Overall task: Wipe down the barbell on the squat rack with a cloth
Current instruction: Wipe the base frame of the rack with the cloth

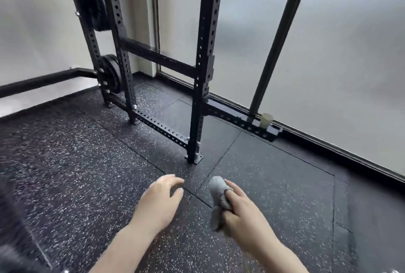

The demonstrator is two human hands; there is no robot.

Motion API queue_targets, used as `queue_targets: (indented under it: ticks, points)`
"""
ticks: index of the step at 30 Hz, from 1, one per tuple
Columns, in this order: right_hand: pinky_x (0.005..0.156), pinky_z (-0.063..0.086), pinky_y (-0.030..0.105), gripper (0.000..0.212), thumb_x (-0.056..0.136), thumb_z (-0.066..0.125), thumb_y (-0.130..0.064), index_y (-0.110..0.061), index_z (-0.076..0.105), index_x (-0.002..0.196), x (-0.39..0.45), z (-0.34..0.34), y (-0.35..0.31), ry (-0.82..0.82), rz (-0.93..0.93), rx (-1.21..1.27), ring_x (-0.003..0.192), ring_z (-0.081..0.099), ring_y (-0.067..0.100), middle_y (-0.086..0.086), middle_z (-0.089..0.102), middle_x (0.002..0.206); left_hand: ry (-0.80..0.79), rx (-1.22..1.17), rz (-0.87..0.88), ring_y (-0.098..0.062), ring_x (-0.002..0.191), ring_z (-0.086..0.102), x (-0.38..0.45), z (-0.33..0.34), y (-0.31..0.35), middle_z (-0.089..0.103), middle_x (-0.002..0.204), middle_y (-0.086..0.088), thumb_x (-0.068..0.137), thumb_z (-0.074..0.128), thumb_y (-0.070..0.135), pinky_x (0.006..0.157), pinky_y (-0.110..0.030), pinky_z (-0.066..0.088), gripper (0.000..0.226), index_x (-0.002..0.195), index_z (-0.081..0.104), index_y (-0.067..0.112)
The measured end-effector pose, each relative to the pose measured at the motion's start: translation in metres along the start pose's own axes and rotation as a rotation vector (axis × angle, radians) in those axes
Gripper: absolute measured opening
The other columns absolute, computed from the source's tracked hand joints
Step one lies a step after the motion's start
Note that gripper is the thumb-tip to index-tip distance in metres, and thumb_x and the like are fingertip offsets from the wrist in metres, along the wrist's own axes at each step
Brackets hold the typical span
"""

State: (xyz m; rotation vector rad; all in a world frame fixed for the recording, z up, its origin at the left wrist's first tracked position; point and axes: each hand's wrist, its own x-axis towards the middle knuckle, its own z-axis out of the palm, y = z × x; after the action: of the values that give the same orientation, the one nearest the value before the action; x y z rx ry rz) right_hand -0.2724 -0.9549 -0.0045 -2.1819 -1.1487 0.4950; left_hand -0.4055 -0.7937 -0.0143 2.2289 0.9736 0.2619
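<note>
The fingers (235, 194) of the right hand (243, 209), at the lower centre-right of the frame, curl round a bunched grey cloth (219, 198) and hold it firmly, with a rounded wad sticking out past the knuckles and a tail hanging below the palm. The left hand (161, 196), just to the left of it in the lower centre, holds nothing; its fingers are loosely spread and relaxed above the floor (76, 163), a dark speckled rubber matting.

The barbell itself does not show here. Only the lower part of the squat rack (205, 64) is visible: black perforated posts running up the middle of the frame, a crossbar between them, and weight plates (92, 3) stored on pegs at the upper left. A slanted dark pole (278, 42) stands at the upper right beside the frosted window, and a small pale cup (266, 120) sits by the rack's base rail.

The step in hand looks like the approach, with the wiping not yet begun. To do it well, the gaze should lift to find the bar on its hooks, higher than this view reaches. The cloth would serve better shaken out and wrapped round the shaft than held as a wad. The free left hand could steady the bar so that it does not roll under the strokes.
</note>
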Motion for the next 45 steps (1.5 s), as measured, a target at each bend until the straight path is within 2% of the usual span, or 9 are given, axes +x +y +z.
queue_targets:
  ticks: [7,11,14,19,24,31,38,42,45]
  points:
    - [0.08,0.035,0.009,0.012,0.084,0.055,0.0,-0.007,0.064,0.08,0.171,0.003,-0.035,0.001,-0.132,0.235,0.098,0.049,0.003,-0.014,0.062,0.105,-0.091,-0.296,-0.058,-0.005,0.111,0.057,0.126,-0.033,0.003,0.062,0.111,0.017,0.093,0.055,0.04,0.101,-0.029,0.044,0.02,0.112,0.057,0.037]
    - [0.053,0.041,0.041,0.007,0.075,0.055,0.005,0.0,0.06,0.072,0.275,-0.009,-0.054,-0.162,-0.142,0.362,0.059,0.049,0.015,0.017,0.057,0.063,-0.02,-0.369,-0.064,0.005,0.107,0.054,0.208,-0.069,-0.012,0.058,0.113,0.017,0.087,0.065,0.038,0.088,-0.012,0.043,0.042,0.126,0.048,0.04]
    - [0.059,0.049,0.04,0.023,0.074,0.056,0.007,-0.007,0.071,0.085,0.347,-0.014,-0.07,-0.24,-0.19,0.428,0.066,0.056,0.012,0.017,0.067,0.073,0.092,-0.293,-0.074,0.014,0.085,0.06,0.266,-0.102,-0.023,0.07,0.094,0.011,0.086,0.069,0.028,0.068,-0.004,0.045,0.014,0.098,0.064,0.025]
    - [0.081,0.054,0.019,0.039,0.077,0.052,0.01,-0.015,0.077,0.092,0.466,-0.002,-0.111,-0.317,-0.207,0.506,0.099,0.066,0.004,-0.019,0.07,0.109,0.317,-0.225,-0.216,-0.008,0.08,0.062,0.35,-0.159,-0.057,0.067,0.08,0.009,0.085,0.068,0.03,0.074,-0.031,0.05,0.011,0.08,0.06,0.025]
    - [0.067,0.047,0.012,0.028,0.086,0.056,-0.005,-0.025,0.073,0.095,0.576,0.046,-0.138,-0.157,-0.116,0.438,0.088,0.066,0.01,-0.019,0.07,0.097,0.441,-0.275,-0.224,-0.011,0.074,0.06,0.432,-0.206,-0.11,0.065,0.076,0.004,0.084,0.067,0.032,0.067,-0.032,0.045,0.017,0.075,0.056,0.022]
    - [0.084,0.049,0.01,0.06,0.081,0.072,-0.012,-0.046,0.052,0.126,0.691,0.104,-0.199,-0.271,-0.394,0.425,0.105,0.058,-0.01,-0.025,0.061,0.117,0.154,-0.208,-0.046,-0.005,0.081,0.064,0.564,-0.28,-0.157,0.069,0.082,0.008,0.089,0.06,0.018,0.078,-0.032,0.053,0.011,0.085,0.057,0.027]
    - [0.079,0.058,0.032,0.036,0.085,0.062,-0.001,-0.03,0.063,0.106,0.8,0.082,-0.181,-0.028,0.077,0.462,0.088,0.065,0.005,-0.01,0.068,0.102,-0.007,-0.23,0.049,0.0,0.088,0.064,0.675,-0.319,-0.17,0.07,0.09,0.012,0.09,0.058,0.013,0.082,-0.025,0.052,0.018,0.092,0.066,0.029]
    - [0.085,0.047,0.023,0.026,0.084,0.066,-0.01,-0.03,0.064,0.101,0.856,0.089,-0.189,0.344,-0.114,0.347,0.098,0.059,0.0,-0.017,0.065,0.101,0.058,-0.335,0.048,-0.003,0.084,0.065,0.746,-0.318,-0.168,0.07,0.087,0.008,0.092,0.058,0.016,0.075,-0.019,0.051,0.011,0.091,0.065,0.024]
    - [0.077,0.053,0.023,0.018,0.09,0.064,-0.03,-0.026,0.065,0.108,0.894,0.091,-0.205,-0.083,-0.266,0.656,0.097,0.066,0.006,-0.009,0.07,0.103,0.11,-0.435,0.029,-0.012,0.088,0.066,0.793,-0.32,-0.164,0.071,0.09,0.003,0.093,0.058,0.021,0.082,-0.03,0.053,0.004,0.093,0.062,0.021]
